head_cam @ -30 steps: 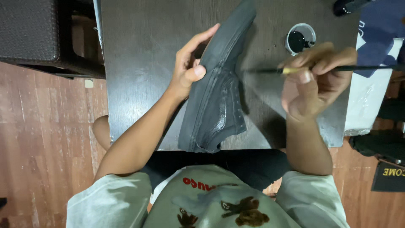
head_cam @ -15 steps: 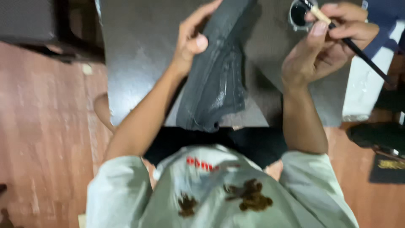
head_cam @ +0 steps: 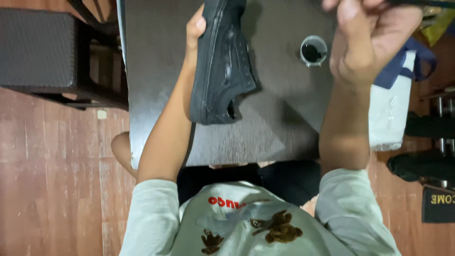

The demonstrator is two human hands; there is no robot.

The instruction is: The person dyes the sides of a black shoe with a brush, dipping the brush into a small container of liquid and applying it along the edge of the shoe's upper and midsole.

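Note:
My left hand grips a black lace-up shoe from its left side and holds it over the dark table, heel end toward me. Only the thumb and part of the palm show; the fingers are behind the shoe. My right hand is raised close to the camera at the upper right, fingers closed around a thin dark brush that runs along the top edge. A small round cup of black liquid stands on the table between the shoe and my right hand.
A white bag with blue handles sits by the table's right edge. A dark woven seat stands at the left on the wooden floor. Dark items and a mat lie at the far right.
My right hand has lifted from the cup up toward the camera with the brush. The shoe has shifted up and away in my left hand, and the view has tilted.

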